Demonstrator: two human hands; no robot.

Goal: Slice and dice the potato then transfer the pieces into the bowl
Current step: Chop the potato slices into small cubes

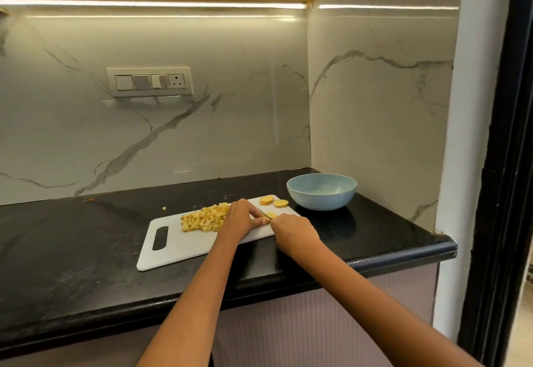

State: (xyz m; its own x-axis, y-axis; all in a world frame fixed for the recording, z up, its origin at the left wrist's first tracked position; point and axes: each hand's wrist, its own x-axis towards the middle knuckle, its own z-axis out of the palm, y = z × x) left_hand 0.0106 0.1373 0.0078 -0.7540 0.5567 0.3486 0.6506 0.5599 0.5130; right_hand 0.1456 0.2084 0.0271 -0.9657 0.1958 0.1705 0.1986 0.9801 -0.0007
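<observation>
Head view: we steady potato slice (270,215) on white cutting board (178,244) with left hand (240,218), fingers curled down on it, clear of blade. Right hand (294,227) wraps knife (263,212) handle, blade mostly hidden. Diced pile (205,218) pushed left for working room. Two uncut slices (274,201) wait at far corner. Blue bowl (322,191) sits just beside board, seemingly empty, short transfer.

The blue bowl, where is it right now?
In the head view the blue bowl sits on the black counter at the right, near the wall corner, just past the far right end of the white cutting board.
</observation>
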